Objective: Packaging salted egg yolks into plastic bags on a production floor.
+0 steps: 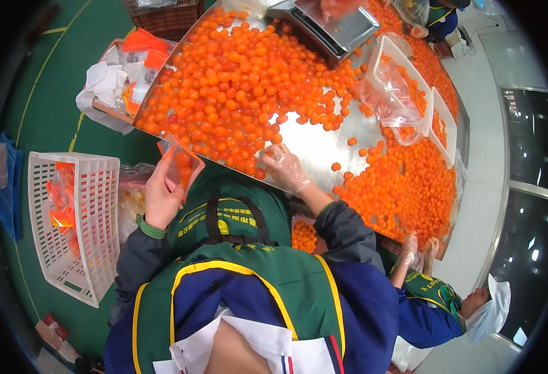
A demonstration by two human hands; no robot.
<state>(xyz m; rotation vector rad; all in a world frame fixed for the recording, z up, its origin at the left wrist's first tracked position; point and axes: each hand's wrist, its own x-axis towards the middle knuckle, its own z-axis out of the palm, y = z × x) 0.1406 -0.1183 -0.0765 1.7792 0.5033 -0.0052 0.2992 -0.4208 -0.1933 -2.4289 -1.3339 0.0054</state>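
My left hand, bare, is closed on the edge of a small clear plastic bag with an orange-red border. A few round orange balls, which look like salted egg yolks, show inside it. My right hand, in a thin clear glove, rests at the table's near edge, beside the large heap of orange egg yolks. Its fingers curl down and inward, and whatever lies under them is hidden. The heap spreads over a metal table, with loose yolks scattered to the right of my right hand.
A scale stands at the table's back. White trays with a plastic bag lie right. A box of packaging and a white crate stand left. A co-worker's gloved hand is at right; another person is far right.
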